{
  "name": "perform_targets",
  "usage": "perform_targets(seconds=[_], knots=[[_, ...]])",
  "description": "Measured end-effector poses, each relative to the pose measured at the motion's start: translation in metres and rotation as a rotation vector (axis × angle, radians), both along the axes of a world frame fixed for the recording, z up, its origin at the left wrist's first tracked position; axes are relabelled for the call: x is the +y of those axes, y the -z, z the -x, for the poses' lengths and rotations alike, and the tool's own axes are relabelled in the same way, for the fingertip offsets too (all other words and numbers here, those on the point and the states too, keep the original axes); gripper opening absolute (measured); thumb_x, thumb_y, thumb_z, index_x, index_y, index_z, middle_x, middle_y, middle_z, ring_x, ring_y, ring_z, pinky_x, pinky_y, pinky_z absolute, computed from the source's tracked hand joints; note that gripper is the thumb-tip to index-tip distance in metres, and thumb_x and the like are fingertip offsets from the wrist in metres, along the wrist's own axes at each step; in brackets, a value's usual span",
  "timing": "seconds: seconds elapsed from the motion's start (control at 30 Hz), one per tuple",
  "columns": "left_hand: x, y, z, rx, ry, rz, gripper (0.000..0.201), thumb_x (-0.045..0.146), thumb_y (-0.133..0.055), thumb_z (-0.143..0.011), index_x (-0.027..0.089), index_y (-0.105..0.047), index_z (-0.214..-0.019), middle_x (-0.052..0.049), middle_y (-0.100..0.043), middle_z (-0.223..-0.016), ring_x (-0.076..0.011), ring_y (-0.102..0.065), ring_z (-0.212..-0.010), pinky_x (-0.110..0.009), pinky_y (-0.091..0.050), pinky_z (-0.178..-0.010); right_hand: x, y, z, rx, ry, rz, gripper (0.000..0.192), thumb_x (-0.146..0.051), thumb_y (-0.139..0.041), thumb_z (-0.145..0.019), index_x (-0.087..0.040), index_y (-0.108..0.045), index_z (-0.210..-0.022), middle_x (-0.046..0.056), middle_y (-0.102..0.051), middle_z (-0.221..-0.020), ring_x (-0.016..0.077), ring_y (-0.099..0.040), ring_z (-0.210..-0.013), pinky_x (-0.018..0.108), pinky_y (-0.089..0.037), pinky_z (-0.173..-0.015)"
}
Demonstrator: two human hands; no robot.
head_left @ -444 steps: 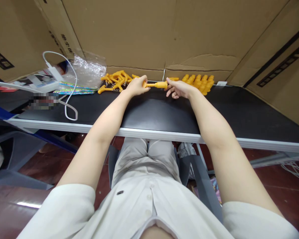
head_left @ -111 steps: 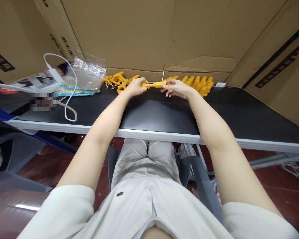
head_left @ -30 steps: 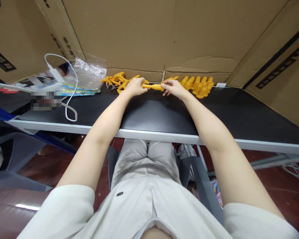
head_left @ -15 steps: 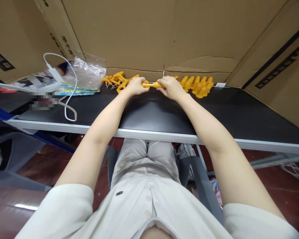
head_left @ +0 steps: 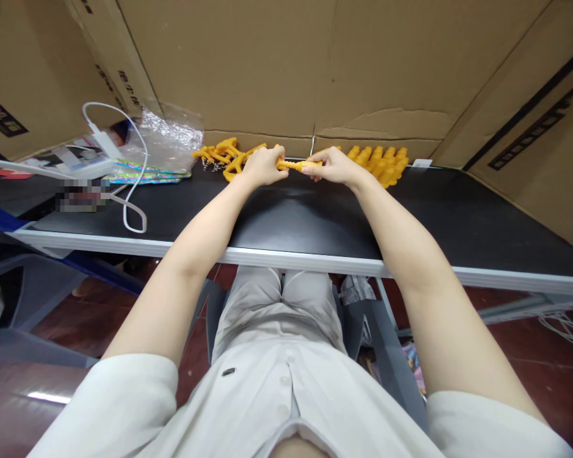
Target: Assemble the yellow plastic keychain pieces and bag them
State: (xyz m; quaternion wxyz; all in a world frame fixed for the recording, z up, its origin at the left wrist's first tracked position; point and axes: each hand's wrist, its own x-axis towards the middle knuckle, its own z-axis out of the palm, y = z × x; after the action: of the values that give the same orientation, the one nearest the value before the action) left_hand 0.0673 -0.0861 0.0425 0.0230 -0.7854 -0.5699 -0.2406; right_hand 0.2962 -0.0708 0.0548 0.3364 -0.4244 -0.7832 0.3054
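Between my two hands is a slim yellow-orange plastic piece (head_left: 293, 165), held level above the back of the black tabletop. My left hand (head_left: 264, 166) is closed around its left end. The fingers of my right hand (head_left: 332, 165) pinch its right end. The exact kind of the piece is hidden by the fingers. Just left of my left hand lies a heap of yellow-orange plastic pieces (head_left: 226, 152) with small metal chains. Several knobbed yellow-orange pieces (head_left: 379, 164) stand in rows beyond my right hand, partly covered by it.
Tall cardboard (head_left: 267, 70) walls off the back and sides of the black table (head_left: 305, 219). On the left are a clear plastic bag (head_left: 167, 137), colourful flat packets (head_left: 148, 173) and a looped white cable (head_left: 147, 152). A small white piece (head_left: 421, 163) sits at the back right.
My right hand has changed its grip, with the fingers now pinching the piece's right end. My left hand has turned slightly around its end. The surrounding things stay where they were.
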Motion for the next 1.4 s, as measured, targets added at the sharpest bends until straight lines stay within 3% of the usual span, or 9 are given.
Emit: perform_targets(seconds=[0.13,0.27,0.43,0.57,0.73,0.9,1.1,1.27,1.4], knots=[[-0.005,-0.005,-0.007,0.016,0.001,-0.015,0.043,0.034,-0.072,-0.091,0.022,-0.075,-0.132,-0.013,-0.081,-0.12,-0.0396,-0.073,-0.128,-0.048,-0.054,-0.114,0.005,0.002,0.0,0.114,0.069,0.074,0.041,-0.054,-0.089,-0.097,-0.02,-0.071,-0.086,0.002,-0.062,-0.057,0.0153,-0.06,-0.054,0.027,-0.056,-0.055],[0.001,-0.001,-0.004,-0.024,0.002,0.057,0.041,0.034,-0.075,-0.087,0.024,-0.077,-0.126,-0.012,-0.081,-0.118,-0.0389,-0.073,-0.127,-0.047,-0.055,-0.113,0.006,0.004,0.001,0.111,0.054,0.075,0.047,-0.056,-0.099,-0.087,-0.02,-0.069,-0.086,0.003,-0.067,-0.068,0.0167,-0.065,-0.064,0.027,-0.057,-0.063],[0.011,0.004,0.005,-0.064,-0.032,0.057,0.038,0.035,-0.077,-0.085,0.026,-0.078,-0.121,-0.012,-0.083,-0.12,-0.0395,-0.073,-0.125,-0.046,-0.056,-0.11,0.009,0.008,0.001,0.016,0.066,-0.081,0.045,-0.035,-0.108,-0.072,-0.019,-0.071,-0.092,0.001,-0.07,-0.086,0.0199,-0.069,-0.087,0.029,-0.058,-0.079],[0.007,0.002,0.003,-0.061,-0.043,0.083,0.038,0.034,-0.075,-0.086,0.024,-0.078,-0.122,-0.014,-0.082,-0.124,-0.041,-0.073,-0.126,-0.048,-0.056,-0.11,0.01,0.008,-0.001,-0.014,0.071,-0.083,0.038,-0.026,-0.103,-0.073,-0.019,-0.07,-0.091,0.001,-0.069,-0.085,0.0203,-0.069,-0.086,0.032,-0.059,-0.082],[0.007,0.002,0.003,-0.053,-0.039,0.048,0.037,0.036,-0.075,-0.087,0.026,-0.077,-0.123,-0.011,-0.081,-0.121,-0.0395,-0.071,-0.126,-0.047,-0.055,-0.111,0.005,0.006,0.001,0.06,0.038,0.01,0.035,-0.025,-0.103,-0.077,-0.02,-0.071,-0.089,0.003,-0.069,-0.082,0.0188,-0.068,-0.077,0.031,-0.06,-0.073],[0.006,0.002,0.001,-0.055,-0.038,0.057,0.034,0.036,-0.075,-0.09,0.027,-0.077,-0.123,-0.011,-0.08,-0.121,-0.0395,-0.07,-0.127,-0.047,-0.055,-0.112,0.002,0.005,0.004,0.149,0.051,0.109,0.044,-0.026,-0.109,-0.074,-0.019,-0.067,-0.086,0.002,-0.067,-0.075,0.0138,-0.064,-0.066,0.025,-0.057,-0.061],[-0.003,-0.002,-0.004,-0.021,-0.071,0.061,0.038,0.033,-0.071,-0.093,0.023,-0.075,-0.129,-0.015,-0.078,-0.128,-0.0405,-0.069,-0.129,-0.049,-0.052,-0.114,0.0,0.009,0.008,0.244,0.042,0.212,0.042,-0.038,-0.104,-0.085,-0.02,-0.066,-0.083,-0.001,-0.063,-0.065,0.0098,-0.055,-0.056,0.019,-0.052,-0.05],[0.001,0.001,-0.002,-0.045,-0.039,0.057,0.04,0.034,-0.073,-0.09,0.027,-0.074,-0.13,-0.011,-0.077,-0.12,-0.0387,-0.066,-0.13,-0.047,-0.051,-0.114,0.001,0.012,0.008,0.278,0.013,0.299,0.048,-0.039,-0.102,-0.088,-0.019,-0.06,-0.077,-0.001,-0.06,-0.063,0.0087,-0.054,-0.053,0.02,-0.05,-0.05],[0.002,0.001,-0.002,-0.048,-0.042,0.06,0.04,0.035,-0.073,-0.091,0.027,-0.075,-0.13,-0.011,-0.077,-0.118,-0.0387,-0.067,-0.129,-0.047,-0.051,-0.113,0.0,0.01,0.008,0.322,0.011,0.329,0.037,-0.032,-0.098,-0.092,-0.017,-0.066,-0.082,0.001,-0.061,-0.066,0.0105,-0.055,-0.055,0.021,-0.047,-0.048]])
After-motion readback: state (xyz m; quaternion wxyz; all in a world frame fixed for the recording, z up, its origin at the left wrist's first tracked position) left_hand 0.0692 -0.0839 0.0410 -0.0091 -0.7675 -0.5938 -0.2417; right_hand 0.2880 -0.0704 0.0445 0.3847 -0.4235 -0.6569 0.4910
